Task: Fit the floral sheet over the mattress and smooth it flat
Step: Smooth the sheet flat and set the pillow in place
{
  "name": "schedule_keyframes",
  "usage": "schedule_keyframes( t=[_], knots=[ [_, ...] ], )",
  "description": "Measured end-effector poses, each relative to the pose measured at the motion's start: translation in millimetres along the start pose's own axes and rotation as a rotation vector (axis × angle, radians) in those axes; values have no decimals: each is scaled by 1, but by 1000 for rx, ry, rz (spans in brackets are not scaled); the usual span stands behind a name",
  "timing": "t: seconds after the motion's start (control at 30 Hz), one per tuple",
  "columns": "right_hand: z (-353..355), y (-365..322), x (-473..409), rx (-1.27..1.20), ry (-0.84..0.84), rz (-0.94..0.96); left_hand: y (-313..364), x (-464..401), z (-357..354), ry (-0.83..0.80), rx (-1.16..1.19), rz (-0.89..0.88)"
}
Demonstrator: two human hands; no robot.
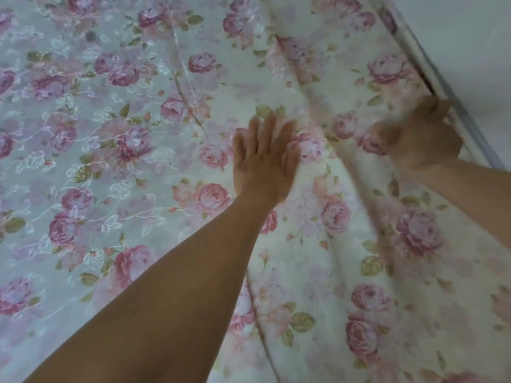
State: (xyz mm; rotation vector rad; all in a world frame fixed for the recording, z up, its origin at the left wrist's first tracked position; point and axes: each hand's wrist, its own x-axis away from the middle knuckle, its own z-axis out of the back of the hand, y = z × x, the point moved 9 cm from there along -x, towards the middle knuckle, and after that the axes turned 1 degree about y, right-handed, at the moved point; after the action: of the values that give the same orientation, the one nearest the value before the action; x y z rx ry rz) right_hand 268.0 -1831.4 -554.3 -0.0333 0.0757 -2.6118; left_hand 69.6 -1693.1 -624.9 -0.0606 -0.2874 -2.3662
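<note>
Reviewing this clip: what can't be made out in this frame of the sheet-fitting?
Head view, one frame only:
- right hand: motion-blurred at the bed's edge by the wall; its fingers are turned away, so whether they pinch the floral sheet cannot be told.
- mattress: fully covered by fabric, nothing of it shows.
- Sheet corners: cut off by the frame edges.
- left hand: lies flat on the sheet; fingertips slightly blurred.
</note>
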Motion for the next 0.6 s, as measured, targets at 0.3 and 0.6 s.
schedule_keyframes(
  t=[0.3,0.6],
  knots=[
    [3,14,-39,161,-133,205,62,-12,-4,59,11,-114],
    [5,50,-45,223,-47,165,117,-17,-16,95,-44,-203]
  ],
)
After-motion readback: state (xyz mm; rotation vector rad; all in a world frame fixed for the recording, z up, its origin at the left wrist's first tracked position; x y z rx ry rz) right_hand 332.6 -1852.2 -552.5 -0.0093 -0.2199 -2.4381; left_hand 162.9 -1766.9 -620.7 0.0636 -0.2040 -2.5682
